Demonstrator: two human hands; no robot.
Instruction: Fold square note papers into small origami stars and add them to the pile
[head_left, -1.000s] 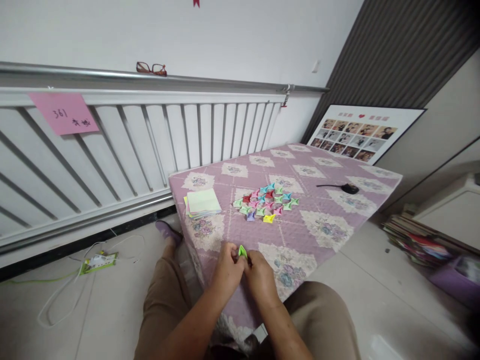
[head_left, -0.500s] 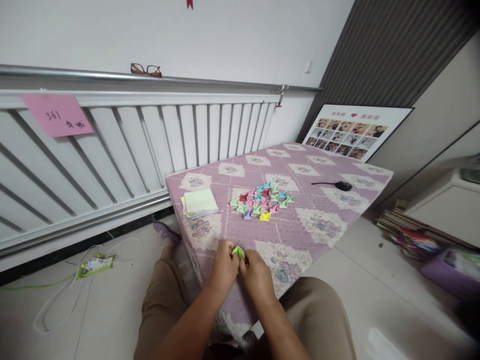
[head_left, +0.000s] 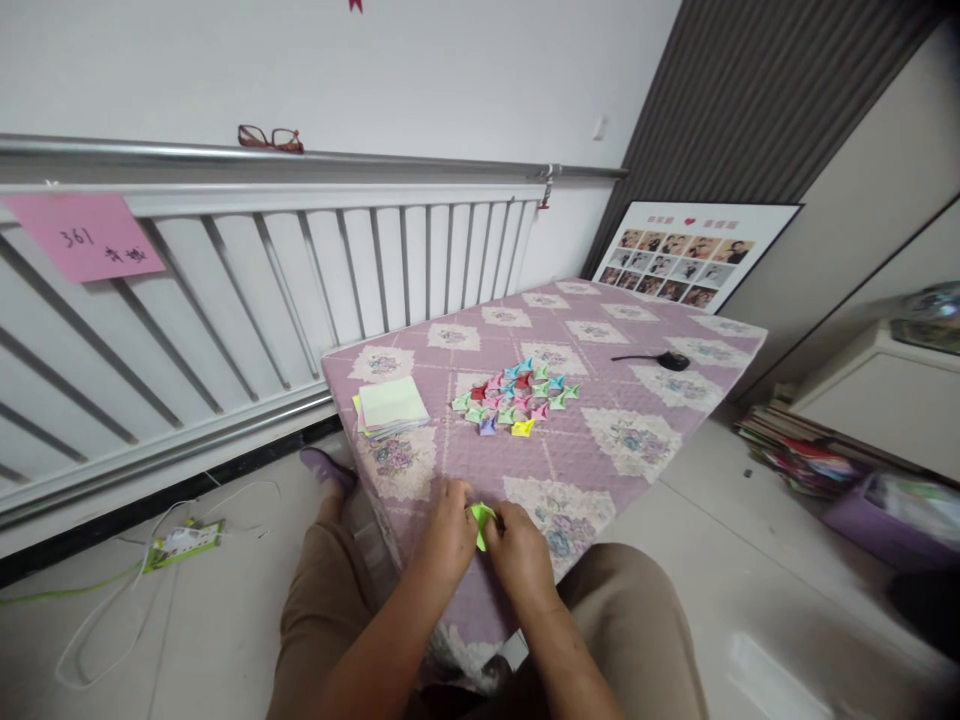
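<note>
A bright green piece of folded paper (head_left: 481, 522) is pinched between my two hands above the near end of the table. My left hand (head_left: 450, 530) grips its left side with closed fingers, and my right hand (head_left: 520, 552) closes on its right side. My fingers cover part of its folds. Beyond my hands several small folded paper pieces (head_left: 523, 381) in pink, red, blue, green, purple and yellow stand grouped on the cloth. To their left lies a stack of square paper sheets (head_left: 393, 404), pale green on top.
The table (head_left: 480, 465) has a purple flowered cloth. A black ladle-like utensil (head_left: 673, 361) lies toward its far right. A white radiator (head_left: 420, 260) borders the left side, with glasses (head_left: 270, 138) on the pipe above. A power strip (head_left: 184, 543) with cables sits on the floor.
The green folded paper has been turned and spread wider between my fingers, and it sits slightly lower. Both hands keep hold of it. The whole view has shifted slightly.
</note>
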